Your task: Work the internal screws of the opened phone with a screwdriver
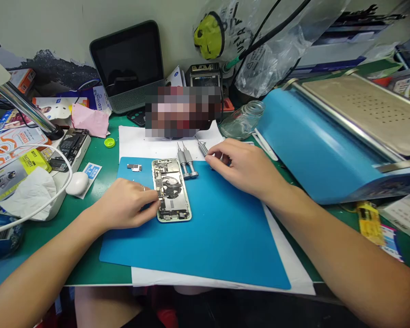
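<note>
An opened smartphone [179, 205] lies on the blue mat [205, 250], its inner boards and round coil area exposed. At its left edge, my left hand [126, 205] is closed, with thumb and index fingertips against the frame. My right hand [242, 166] is above the mat's back edge, its fingers closed around a grey precision screwdriver [202, 146] pointing away from me. Two similar screwdrivers [185, 161] lie side by side between the phone and that hand. A small metal phone part [134, 167] rests on the mat left of the phone.
White paper [133, 141] lies under the mat. On the left are a lamp [29, 109], a white cable [70, 171], boxes and another opened phone [68, 148]. A dark-screened device [128, 64] and glass jar [241, 120] stand behind. A large blue machine [300, 150] sits right.
</note>
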Tool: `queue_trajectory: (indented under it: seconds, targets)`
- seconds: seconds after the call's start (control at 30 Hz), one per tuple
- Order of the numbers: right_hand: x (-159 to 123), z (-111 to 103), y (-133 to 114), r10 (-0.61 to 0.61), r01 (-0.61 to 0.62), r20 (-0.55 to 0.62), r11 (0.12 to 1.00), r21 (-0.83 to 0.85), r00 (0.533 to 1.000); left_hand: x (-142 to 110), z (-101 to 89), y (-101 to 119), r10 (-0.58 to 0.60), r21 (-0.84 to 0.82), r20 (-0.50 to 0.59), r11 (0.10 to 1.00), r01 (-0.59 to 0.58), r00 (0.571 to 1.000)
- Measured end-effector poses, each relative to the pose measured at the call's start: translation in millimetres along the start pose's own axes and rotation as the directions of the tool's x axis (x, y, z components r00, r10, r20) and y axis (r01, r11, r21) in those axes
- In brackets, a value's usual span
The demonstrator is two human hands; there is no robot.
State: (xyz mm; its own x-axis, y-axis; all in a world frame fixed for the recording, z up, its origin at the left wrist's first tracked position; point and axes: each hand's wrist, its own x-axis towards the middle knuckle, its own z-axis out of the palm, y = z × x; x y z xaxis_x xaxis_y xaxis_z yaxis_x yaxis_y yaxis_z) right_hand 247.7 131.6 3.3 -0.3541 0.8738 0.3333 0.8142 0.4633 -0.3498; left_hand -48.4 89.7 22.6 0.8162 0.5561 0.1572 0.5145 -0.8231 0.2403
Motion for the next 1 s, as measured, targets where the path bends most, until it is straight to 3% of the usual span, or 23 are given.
queue_trajectory:
  seconds: [0.13,0.33,0.5,0.67,1.0]
  targets:
    - [-0.6,6.8,3.6,-0.033,0.037,0.126,0.999,-0.031,0.991,0.6,-0.3,0.3,-0.002,0.0,-0.008,1.0,0.002,1.0]
    - [-1.3,8.4,0.2,-0.118,0.118,0.144,0.993,0.009,0.983,1.0,-0.4,-0.5,-0.003,0.004,-0.008,1.0,0.003,1.0]
    - [-2.1,9.3,-3.9,-0.157,0.149,0.101,0.985,0.084,0.982,-0.2,-0.5,-1.1,-0.002,-0.003,-0.004,1.0,0.002,1.0]
    - [-2.8,11.0,-2.5,-0.108,0.104,0.025,0.988,0.116,0.994,-0.4,-1.0,-0.8,-0.004,-0.005,0.002,1.0,0.004,1.0]
    - [-3.2,10.1,-3.3,-0.161,0.157,0.027,0.983,0.097,0.987,1.0,-0.6,-1.0,-0.004,-0.012,-0.001,1.0,0.004,1.0]
